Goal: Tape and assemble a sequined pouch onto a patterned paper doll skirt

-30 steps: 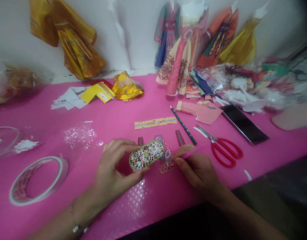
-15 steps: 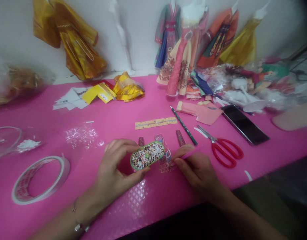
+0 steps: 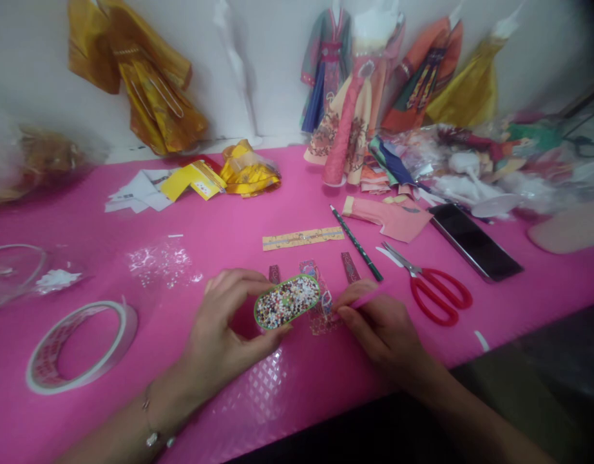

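Note:
My left hand (image 3: 232,319) grips a small oval green-rimmed box of beads (image 3: 287,301) between thumb and fingers, its multicoloured contents facing up. In my right hand (image 3: 374,319) a thin pink stick (image 3: 367,298) is pinched, slanting up to the right; its lower tip is hard to make out. Under and between both hands lies a patterned reddish fabric piece (image 3: 325,322) with a pale outline on it, partly hidden by the box. Two narrow dark-red patterned strips, a left one (image 3: 274,274) and a right one (image 3: 350,267), lie on either side.
Red-handled scissors (image 3: 439,293), a dark pencil (image 3: 357,243) and a phone (image 3: 475,241) lie to the right. A yellow patterned strip (image 3: 303,238) is ahead. A tape roll (image 3: 125,328) and scattered beads (image 3: 162,264) are left. Doll dresses (image 3: 152,96) stand along the wall.
The view has shifted very slightly. Both hands keep the same hold and position over the fabric piece.

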Available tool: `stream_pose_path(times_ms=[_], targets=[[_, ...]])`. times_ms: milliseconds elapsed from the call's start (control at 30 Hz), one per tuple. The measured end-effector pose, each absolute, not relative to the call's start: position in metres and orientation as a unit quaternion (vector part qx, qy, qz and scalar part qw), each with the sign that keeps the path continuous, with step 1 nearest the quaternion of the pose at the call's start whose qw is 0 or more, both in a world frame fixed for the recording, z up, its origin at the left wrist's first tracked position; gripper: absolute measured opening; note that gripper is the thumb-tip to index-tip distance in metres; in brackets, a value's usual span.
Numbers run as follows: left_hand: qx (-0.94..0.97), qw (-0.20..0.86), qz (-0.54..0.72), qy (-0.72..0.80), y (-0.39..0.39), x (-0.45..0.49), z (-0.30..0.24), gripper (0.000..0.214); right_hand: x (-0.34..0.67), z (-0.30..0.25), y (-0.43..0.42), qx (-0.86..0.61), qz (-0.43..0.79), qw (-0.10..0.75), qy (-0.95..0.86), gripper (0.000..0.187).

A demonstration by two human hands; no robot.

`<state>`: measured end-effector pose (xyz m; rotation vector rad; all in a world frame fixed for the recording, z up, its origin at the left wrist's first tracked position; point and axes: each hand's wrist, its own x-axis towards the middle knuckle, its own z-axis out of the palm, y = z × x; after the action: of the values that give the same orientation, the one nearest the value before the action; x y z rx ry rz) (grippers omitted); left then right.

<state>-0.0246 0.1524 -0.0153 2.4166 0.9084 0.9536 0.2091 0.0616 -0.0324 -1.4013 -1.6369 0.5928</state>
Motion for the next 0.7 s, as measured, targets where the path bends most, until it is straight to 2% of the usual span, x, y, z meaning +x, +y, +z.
stream_pose_path(times_ms=[700], targets=[[0.861,0.195,0.336,0.326,0.1526,-0.0247,-0.015,0.03,0.209,-0.0344,0.0605,-0.567,0.228,0.433,-0.663,0.011]])
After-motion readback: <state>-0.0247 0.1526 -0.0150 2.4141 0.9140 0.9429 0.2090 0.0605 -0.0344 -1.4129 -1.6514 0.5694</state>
